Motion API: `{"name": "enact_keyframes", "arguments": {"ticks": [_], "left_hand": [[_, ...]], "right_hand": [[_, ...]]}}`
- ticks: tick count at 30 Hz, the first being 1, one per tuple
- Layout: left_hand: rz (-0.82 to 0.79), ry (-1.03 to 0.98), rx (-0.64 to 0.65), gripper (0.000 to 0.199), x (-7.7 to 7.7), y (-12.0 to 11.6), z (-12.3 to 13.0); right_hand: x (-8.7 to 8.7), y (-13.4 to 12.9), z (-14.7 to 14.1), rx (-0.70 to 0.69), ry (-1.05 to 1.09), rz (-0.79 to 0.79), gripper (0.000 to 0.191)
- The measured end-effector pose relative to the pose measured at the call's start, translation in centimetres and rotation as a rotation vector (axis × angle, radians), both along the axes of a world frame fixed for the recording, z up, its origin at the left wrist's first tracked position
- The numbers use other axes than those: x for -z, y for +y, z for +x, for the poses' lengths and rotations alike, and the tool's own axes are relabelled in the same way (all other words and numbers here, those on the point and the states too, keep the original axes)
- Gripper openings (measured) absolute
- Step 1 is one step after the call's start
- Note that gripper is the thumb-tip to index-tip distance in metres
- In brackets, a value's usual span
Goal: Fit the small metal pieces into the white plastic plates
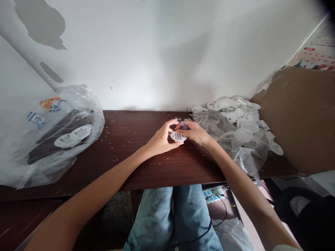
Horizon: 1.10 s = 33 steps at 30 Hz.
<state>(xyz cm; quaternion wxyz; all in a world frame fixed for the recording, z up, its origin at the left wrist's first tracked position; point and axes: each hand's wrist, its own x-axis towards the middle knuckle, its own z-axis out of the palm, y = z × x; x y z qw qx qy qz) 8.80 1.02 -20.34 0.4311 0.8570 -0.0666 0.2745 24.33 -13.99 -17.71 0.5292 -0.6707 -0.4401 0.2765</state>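
White wall (pixel 146 59) across the upper half of the frame, grey blotches at upper left. Dark brown wood-grain desk (pixel 141 167) across the middle, dotted with pale specks. Sheet of brown cardboard (pixel 300 118) leaning at the right edge, a printed poster (pixel 316 52) behind it at upper right. Below the desk edge, blue jeans (pixel 154 219) over two knees, and a power strip (pixel 213 194) with black cables at lower centre.

At left on the desk, a clear plastic bag (pixel 86 111) around a dark flat object (pixel 52 139) and two white perforated discs (pixel 73 136). At right, a heap of white plastic pieces (pixel 240 115) against the wall, partly inside a second clear bag (pixel 211 123).

Near the desk's centre, left hand (pixel 161 139) half curled, fingers against the left edge of a white perforated disc (pixel 178 136); disc seen as a flat oval, long axis roughly level across the frame, slotted face up. Right hand (pixel 193 133) just above it, fingertips closed on a small purple piece (pixel 184 125), exact shape too small to tell.
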Motion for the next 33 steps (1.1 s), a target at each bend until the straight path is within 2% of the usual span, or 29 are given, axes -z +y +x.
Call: {"name": "enact_keyframes", "arguments": {"ticks": [7, 17, 23, 29, 33], "left_hand": [[0.013, -0.026, -0.005, 0.095, 0.2, 0.1, 0.0], [0.067, -0.164, 0.003, 0.095, 1.3, 0.6, 0.6], [0.072, -0.201, 0.009, 0.093, 0.8, 0.6, 0.6], [0.033, -0.181, -0.035, 0.090, 0.7, 0.8, 0.6], [0.028, -0.136, -0.075, 0.087, 0.9, 0.7, 0.5]], "right_hand": [[0.4, 0.2, -0.1, 0.006, 0.029, -0.016, 0.027], [0.8, 0.4, -0.3, 0.012, 0.026, 0.012, 0.030], [-0.3, -0.2, -0.5, -0.072, 0.287, -0.059, 0.041], [-0.4, 0.2, -0.5, 0.059, 0.464, 0.014, 0.035], [0.1, 0.6, -0.5, 0.061, 0.516, 0.035, 0.033]]}}
